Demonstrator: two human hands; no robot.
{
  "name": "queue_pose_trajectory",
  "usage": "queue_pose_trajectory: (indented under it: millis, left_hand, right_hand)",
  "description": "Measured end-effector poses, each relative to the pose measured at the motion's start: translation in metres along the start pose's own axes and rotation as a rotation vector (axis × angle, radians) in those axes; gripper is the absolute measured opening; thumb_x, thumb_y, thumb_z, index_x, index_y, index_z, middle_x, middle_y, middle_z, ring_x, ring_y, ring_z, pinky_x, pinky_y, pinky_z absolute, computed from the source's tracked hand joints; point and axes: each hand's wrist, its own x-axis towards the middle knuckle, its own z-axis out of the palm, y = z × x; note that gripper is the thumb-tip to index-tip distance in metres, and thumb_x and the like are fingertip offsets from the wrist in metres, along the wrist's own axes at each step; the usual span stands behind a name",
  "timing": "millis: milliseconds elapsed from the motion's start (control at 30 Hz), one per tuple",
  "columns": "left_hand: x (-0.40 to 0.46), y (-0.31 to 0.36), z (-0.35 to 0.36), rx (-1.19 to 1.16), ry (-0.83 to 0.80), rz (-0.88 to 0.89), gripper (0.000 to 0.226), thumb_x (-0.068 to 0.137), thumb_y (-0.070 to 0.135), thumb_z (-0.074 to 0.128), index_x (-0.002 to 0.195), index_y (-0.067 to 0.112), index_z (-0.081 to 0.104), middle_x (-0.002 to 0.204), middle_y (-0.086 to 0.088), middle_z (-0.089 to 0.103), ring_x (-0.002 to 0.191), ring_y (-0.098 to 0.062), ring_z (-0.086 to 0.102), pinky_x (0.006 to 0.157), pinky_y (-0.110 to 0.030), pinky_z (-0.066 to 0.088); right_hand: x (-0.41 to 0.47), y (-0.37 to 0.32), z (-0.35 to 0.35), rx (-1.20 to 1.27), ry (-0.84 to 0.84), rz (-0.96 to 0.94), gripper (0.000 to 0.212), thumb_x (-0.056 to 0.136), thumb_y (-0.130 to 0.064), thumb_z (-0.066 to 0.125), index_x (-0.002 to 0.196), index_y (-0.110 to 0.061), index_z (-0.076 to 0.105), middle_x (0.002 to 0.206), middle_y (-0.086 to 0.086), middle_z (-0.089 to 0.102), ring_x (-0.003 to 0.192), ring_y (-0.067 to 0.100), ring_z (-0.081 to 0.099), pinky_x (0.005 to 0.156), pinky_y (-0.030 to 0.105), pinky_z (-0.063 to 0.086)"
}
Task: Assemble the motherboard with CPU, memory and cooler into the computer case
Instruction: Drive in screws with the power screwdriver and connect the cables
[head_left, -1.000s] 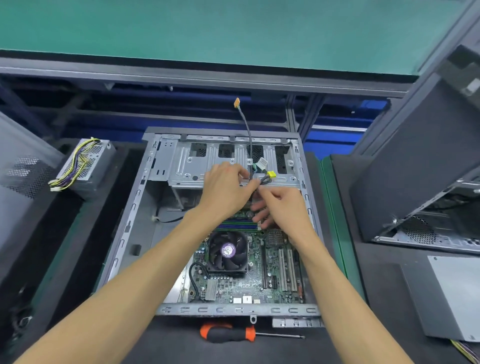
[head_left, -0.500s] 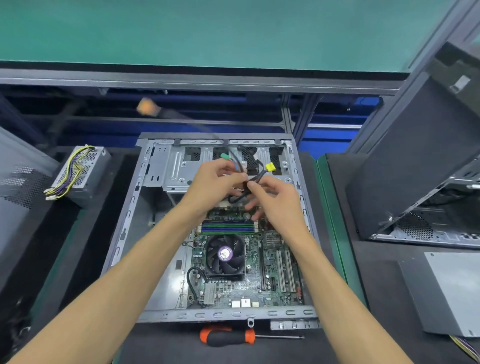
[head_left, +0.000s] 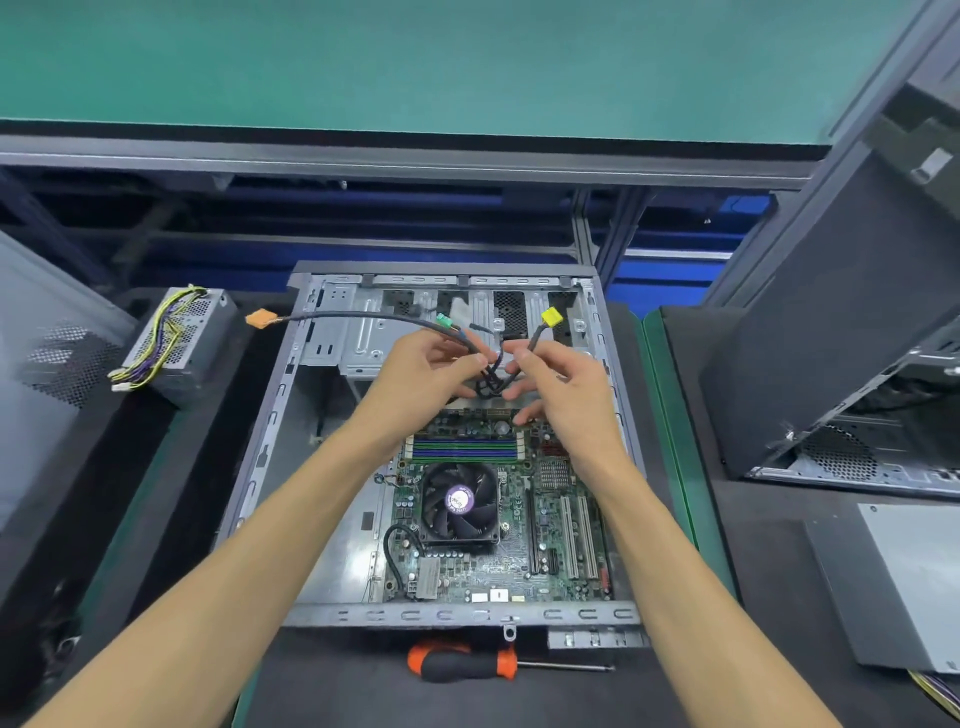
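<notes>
Black cables (head_left: 488, 371) are pinched by the left hand (head_left: 423, 374) and right hand (head_left: 563, 387). They are held above the motherboard (head_left: 519, 540) inside the case (head_left: 270, 426).

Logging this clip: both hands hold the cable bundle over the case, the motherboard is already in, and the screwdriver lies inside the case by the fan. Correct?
Not quite. The head view shows the screwdriver outside the case, on the mat before its near edge. The rest stands.
</notes>
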Motion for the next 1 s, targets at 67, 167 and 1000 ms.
queue_pose_trajectory:
  millis: [67,167,1000]
  left_hand:
    - [0.0,0.003,0.001,0.082,0.057,0.065,0.01,0.093,0.013,0.066,0.099,0.018,0.073,0.095,0.005,0.076,0.083,-0.008,0.071,0.068,-0.02,0.056]
    - [0.001,0.007,0.002,0.194,0.098,0.141,0.011,0.092,0.016,0.068,0.091,0.026,0.073,0.088,0.007,0.075,0.068,-0.006,0.07,0.062,-0.02,0.055]
    - [-0.007,0.029,0.009,0.445,0.018,0.303,0.013,0.09,0.024,0.07,0.098,0.024,0.08,0.069,0.019,0.071,0.065,0.003,0.064,0.066,-0.022,0.051]
  right_hand:
    - [-0.001,0.002,0.002,-0.022,-0.004,-0.017,0.011,0.099,-0.013,0.064,0.099,-0.012,0.074,0.089,-0.002,0.073,0.069,0.015,0.07,0.05,0.029,0.057]
    - [-0.004,0.003,0.002,-0.028,-0.098,-0.016,0.016,0.093,-0.015,0.072,0.109,-0.019,0.073,0.097,0.007,0.075,0.08,0.024,0.073,0.056,0.035,0.059]
    - [-0.006,-0.004,0.001,-0.092,-0.23,0.117,0.033,0.095,-0.018,0.048,0.116,-0.036,0.066,0.102,-0.012,0.07,0.079,0.012,0.067,0.054,0.028,0.056]
